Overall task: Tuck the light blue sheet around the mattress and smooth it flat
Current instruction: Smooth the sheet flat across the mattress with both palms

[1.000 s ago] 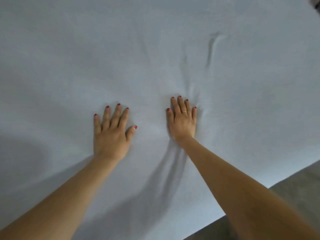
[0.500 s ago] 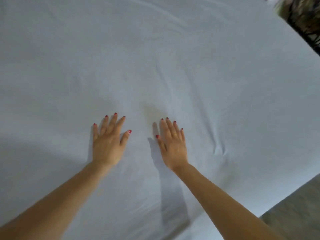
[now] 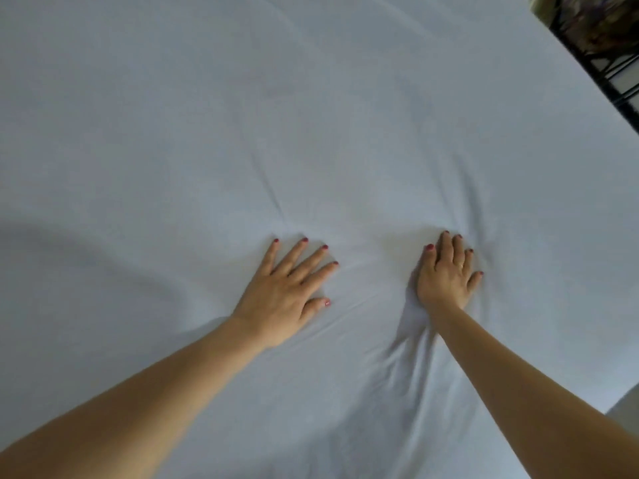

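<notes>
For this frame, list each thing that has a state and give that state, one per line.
light blue sheet: spread over the mattress, creased around both hands
left hand: palm down, fingers spread, pressing the sheet
right hand: palm down, fingers straight, pressing the sheet
dark metal frame: at the far right edge, blurred

Both bare forearms reach forward. The left hand (image 3: 281, 292) lies palm down with fingers spread and straight; the right hand (image 3: 446, 276) lies palm down, fingers closer together.
</notes>
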